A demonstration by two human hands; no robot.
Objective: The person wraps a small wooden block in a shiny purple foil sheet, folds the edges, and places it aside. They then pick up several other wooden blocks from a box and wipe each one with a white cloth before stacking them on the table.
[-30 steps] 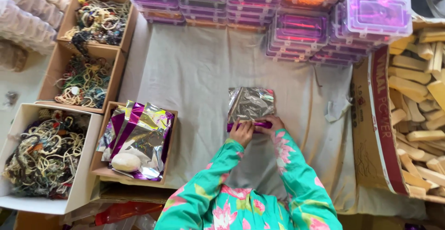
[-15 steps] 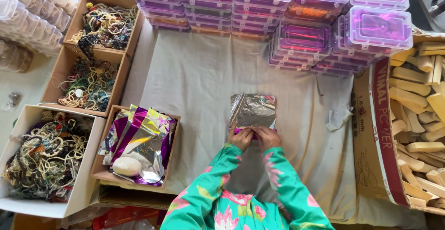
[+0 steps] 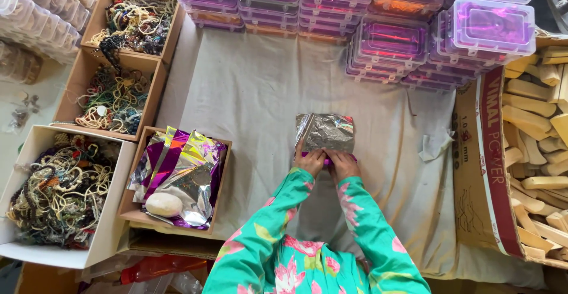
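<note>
At frame centre, the left hand (image 3: 309, 161) and right hand (image 3: 342, 165) pinched the foil packet's (image 3: 326, 132) near edge, side by side. Its body lay beyond both grips, toward the stacked boxes (image 3: 390, 39), on the cloth (image 3: 248, 92).

Over the interval observed, the silver foil sheet (image 3: 326, 132) came down from a raised, tilted position, in which it had stood partly lifted off the cloth (image 3: 248, 92), and lay flatter against that cloth. Both hands drew back toward the body with it. The left hand (image 3: 310, 161) and right hand (image 3: 341, 165), which had been slightly apart on the lower edge, closed in until they sat side by side, pressing the purple underside edge (image 3: 324, 159). The foil's outline changed from crumpled and bulging to a squarer, flatter shape.
</note>
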